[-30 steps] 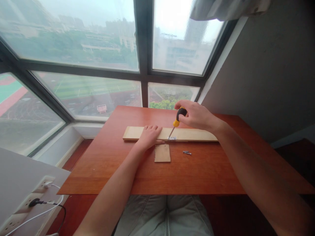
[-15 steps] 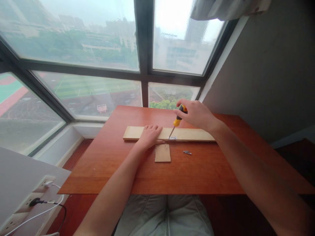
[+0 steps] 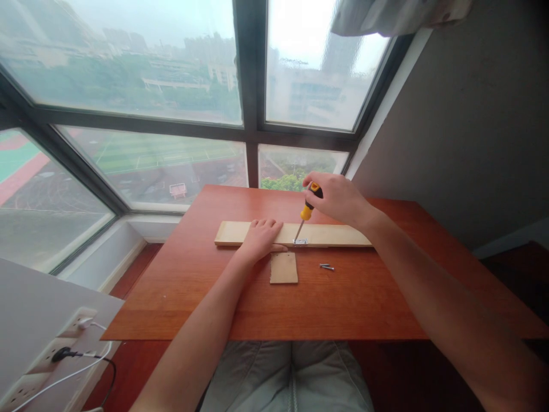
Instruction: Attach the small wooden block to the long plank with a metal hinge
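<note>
A long pale wooden board lies across the table, and a small metal hinge sits at its front edge. My left hand holds the board down, fingers over its top and thumb along the front edge. Wrapped round the yellow and black handle of a screwdriver is my right hand. The screwdriver leans, its tip on the left part of the hinge; any screw under the tip is too small to make out. In front of the board lie a small thin wooden square and a few screws.
The reddish-brown table stands against large windows. A grey wall rises on the right. At lower left, wall sockets hold plugs with a white and a black cable. My lap is below the table's front edge.
My right hand has turned slightly and shifted a little left on the screwdriver handle. The tip stays on the hinge. My left hand and the board keep their places.
</note>
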Demonstrator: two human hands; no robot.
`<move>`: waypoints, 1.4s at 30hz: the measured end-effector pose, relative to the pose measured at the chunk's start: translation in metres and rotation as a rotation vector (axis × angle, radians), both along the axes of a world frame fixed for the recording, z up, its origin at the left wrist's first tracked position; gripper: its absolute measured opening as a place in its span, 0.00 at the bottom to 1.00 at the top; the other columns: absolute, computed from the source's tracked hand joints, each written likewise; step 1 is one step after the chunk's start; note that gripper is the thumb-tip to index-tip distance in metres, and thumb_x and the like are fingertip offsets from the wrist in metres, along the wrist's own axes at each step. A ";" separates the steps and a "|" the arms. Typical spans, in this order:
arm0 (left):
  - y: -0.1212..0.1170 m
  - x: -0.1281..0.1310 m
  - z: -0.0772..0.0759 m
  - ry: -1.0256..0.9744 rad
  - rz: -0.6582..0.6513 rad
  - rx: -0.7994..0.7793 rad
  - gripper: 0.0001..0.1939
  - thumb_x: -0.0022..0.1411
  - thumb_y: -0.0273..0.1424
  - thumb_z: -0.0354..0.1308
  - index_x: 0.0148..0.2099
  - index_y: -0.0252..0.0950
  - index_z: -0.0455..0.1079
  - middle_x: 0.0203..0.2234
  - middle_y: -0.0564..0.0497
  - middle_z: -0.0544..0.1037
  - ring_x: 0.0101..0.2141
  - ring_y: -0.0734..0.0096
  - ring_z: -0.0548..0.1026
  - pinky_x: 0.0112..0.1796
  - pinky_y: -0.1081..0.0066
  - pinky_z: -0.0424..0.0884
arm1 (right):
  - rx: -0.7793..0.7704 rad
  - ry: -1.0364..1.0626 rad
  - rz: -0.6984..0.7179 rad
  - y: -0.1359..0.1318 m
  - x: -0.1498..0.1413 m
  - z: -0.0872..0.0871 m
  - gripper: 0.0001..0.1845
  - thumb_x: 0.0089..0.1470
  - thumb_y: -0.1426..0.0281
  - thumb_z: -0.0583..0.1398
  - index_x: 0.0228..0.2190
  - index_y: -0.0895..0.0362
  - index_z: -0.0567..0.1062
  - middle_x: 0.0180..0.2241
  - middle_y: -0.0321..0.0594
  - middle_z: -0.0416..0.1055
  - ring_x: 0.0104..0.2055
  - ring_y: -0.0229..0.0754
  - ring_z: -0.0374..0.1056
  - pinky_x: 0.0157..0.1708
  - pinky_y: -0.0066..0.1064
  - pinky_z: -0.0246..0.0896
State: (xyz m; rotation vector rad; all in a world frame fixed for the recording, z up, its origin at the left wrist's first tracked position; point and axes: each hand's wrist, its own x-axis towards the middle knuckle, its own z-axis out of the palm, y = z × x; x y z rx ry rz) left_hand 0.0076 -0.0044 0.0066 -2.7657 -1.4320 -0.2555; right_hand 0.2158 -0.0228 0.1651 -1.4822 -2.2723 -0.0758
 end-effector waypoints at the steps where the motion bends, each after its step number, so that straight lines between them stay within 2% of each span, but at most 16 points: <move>1: 0.000 0.000 0.000 0.001 0.001 0.000 0.35 0.53 0.56 0.62 0.56 0.40 0.62 0.49 0.42 0.72 0.50 0.51 0.69 0.47 0.61 0.59 | 0.002 0.023 0.009 0.001 0.000 -0.001 0.12 0.56 0.65 0.56 0.42 0.54 0.73 0.36 0.39 0.75 0.34 0.43 0.67 0.31 0.33 0.54; 3: 0.001 0.000 -0.001 -0.001 -0.001 0.003 0.36 0.53 0.56 0.62 0.56 0.40 0.62 0.49 0.42 0.72 0.50 0.51 0.69 0.47 0.60 0.59 | 0.002 0.058 0.025 0.001 0.001 -0.001 0.15 0.53 0.68 0.58 0.43 0.54 0.72 0.38 0.39 0.75 0.35 0.42 0.67 0.32 0.33 0.55; 6: 0.001 0.000 -0.002 -0.006 -0.002 0.003 0.37 0.52 0.57 0.62 0.57 0.40 0.62 0.49 0.42 0.72 0.50 0.51 0.69 0.48 0.60 0.59 | -0.004 0.078 0.079 0.001 0.000 -0.001 0.10 0.50 0.70 0.58 0.37 0.54 0.72 0.35 0.38 0.74 0.33 0.39 0.66 0.32 0.32 0.55; 8: 0.001 0.000 -0.001 -0.002 0.000 -0.004 0.37 0.52 0.57 0.62 0.57 0.41 0.62 0.49 0.42 0.72 0.50 0.51 0.69 0.48 0.60 0.59 | 0.005 0.078 0.094 0.001 -0.001 -0.001 0.05 0.53 0.67 0.58 0.33 0.54 0.72 0.31 0.36 0.72 0.30 0.38 0.64 0.29 0.31 0.54; 11: 0.001 0.000 0.000 0.003 -0.003 -0.012 0.37 0.52 0.57 0.62 0.57 0.41 0.62 0.49 0.42 0.72 0.50 0.51 0.69 0.48 0.60 0.59 | 0.028 0.061 0.056 0.003 -0.003 -0.002 0.10 0.57 0.62 0.56 0.31 0.54 0.72 0.28 0.36 0.72 0.28 0.40 0.64 0.28 0.33 0.53; 14: 0.001 0.000 0.000 0.003 -0.004 -0.021 0.37 0.52 0.57 0.61 0.57 0.41 0.62 0.49 0.42 0.72 0.49 0.51 0.69 0.48 0.60 0.59 | 0.009 0.109 0.108 0.005 -0.003 -0.003 0.08 0.56 0.68 0.56 0.37 0.54 0.73 0.36 0.40 0.76 0.35 0.43 0.69 0.35 0.34 0.58; 17: 0.001 -0.001 0.000 -0.005 -0.001 -0.029 0.37 0.52 0.57 0.61 0.58 0.42 0.61 0.49 0.42 0.72 0.49 0.51 0.69 0.48 0.60 0.59 | -0.073 0.176 0.216 0.004 -0.003 -0.002 0.18 0.51 0.73 0.56 0.46 0.55 0.71 0.44 0.42 0.76 0.42 0.43 0.70 0.41 0.34 0.61; 20: 0.001 -0.001 0.000 -0.016 -0.001 -0.032 0.37 0.52 0.56 0.62 0.58 0.42 0.61 0.49 0.42 0.71 0.49 0.51 0.69 0.48 0.60 0.59 | -0.038 0.055 0.095 0.001 -0.005 0.000 0.16 0.55 0.67 0.56 0.46 0.54 0.71 0.43 0.43 0.76 0.39 0.45 0.70 0.37 0.36 0.61; 22: 0.001 -0.001 0.000 -0.017 -0.001 -0.043 0.36 0.53 0.56 0.61 0.58 0.43 0.62 0.49 0.42 0.71 0.50 0.51 0.69 0.48 0.60 0.59 | 0.018 -0.066 -0.056 0.000 -0.007 0.000 0.15 0.58 0.60 0.55 0.43 0.53 0.73 0.39 0.44 0.76 0.35 0.47 0.70 0.32 0.36 0.58; 24: 0.002 -0.001 0.000 -0.018 -0.003 -0.051 0.36 0.53 0.57 0.61 0.58 0.43 0.62 0.50 0.42 0.71 0.50 0.51 0.68 0.49 0.59 0.59 | 0.025 -0.127 -0.117 0.000 -0.010 0.001 0.16 0.60 0.58 0.53 0.40 0.53 0.75 0.33 0.44 0.76 0.32 0.47 0.69 0.29 0.36 0.56; 26: 0.002 -0.001 -0.001 -0.021 -0.004 -0.045 0.36 0.53 0.57 0.61 0.58 0.43 0.61 0.49 0.42 0.71 0.50 0.51 0.68 0.49 0.60 0.59 | 0.010 -0.116 -0.076 0.001 -0.011 0.001 0.14 0.59 0.63 0.53 0.41 0.53 0.75 0.33 0.42 0.75 0.32 0.46 0.69 0.30 0.35 0.56; 31: 0.002 -0.001 -0.004 -0.026 0.003 -0.021 0.38 0.52 0.57 0.61 0.59 0.43 0.61 0.49 0.42 0.71 0.50 0.51 0.69 0.49 0.60 0.58 | -0.044 -0.001 0.098 0.002 -0.010 0.001 0.19 0.51 0.71 0.57 0.47 0.55 0.72 0.46 0.43 0.74 0.41 0.45 0.69 0.36 0.34 0.60; 35: 0.001 0.000 -0.004 -0.019 0.016 -0.021 0.38 0.52 0.57 0.61 0.58 0.42 0.61 0.49 0.42 0.71 0.49 0.51 0.69 0.48 0.60 0.58 | -0.015 -0.072 -0.040 0.001 -0.010 0.003 0.13 0.57 0.61 0.54 0.39 0.54 0.74 0.34 0.41 0.76 0.33 0.45 0.68 0.29 0.34 0.55; 37: 0.001 0.000 -0.003 -0.022 0.024 -0.021 0.38 0.53 0.57 0.61 0.58 0.42 0.61 0.49 0.42 0.71 0.49 0.51 0.69 0.48 0.60 0.59 | -0.021 -0.100 -0.055 0.001 -0.009 0.004 0.13 0.59 0.61 0.53 0.34 0.53 0.74 0.28 0.39 0.74 0.30 0.44 0.67 0.28 0.34 0.53; 40: 0.000 0.000 -0.003 -0.038 0.039 -0.022 0.36 0.54 0.58 0.58 0.58 0.42 0.62 0.49 0.42 0.71 0.49 0.52 0.69 0.48 0.60 0.58 | -0.056 -0.073 0.029 0.003 -0.006 0.007 0.09 0.55 0.67 0.55 0.36 0.53 0.74 0.33 0.39 0.75 0.33 0.43 0.68 0.31 0.33 0.55; 42: 0.000 -0.001 -0.004 -0.042 0.040 -0.023 0.36 0.55 0.58 0.58 0.58 0.43 0.62 0.50 0.42 0.71 0.50 0.52 0.68 0.49 0.60 0.58 | -0.083 -0.038 0.076 0.004 -0.004 0.008 0.11 0.52 0.70 0.57 0.39 0.54 0.74 0.38 0.40 0.75 0.37 0.43 0.69 0.33 0.33 0.57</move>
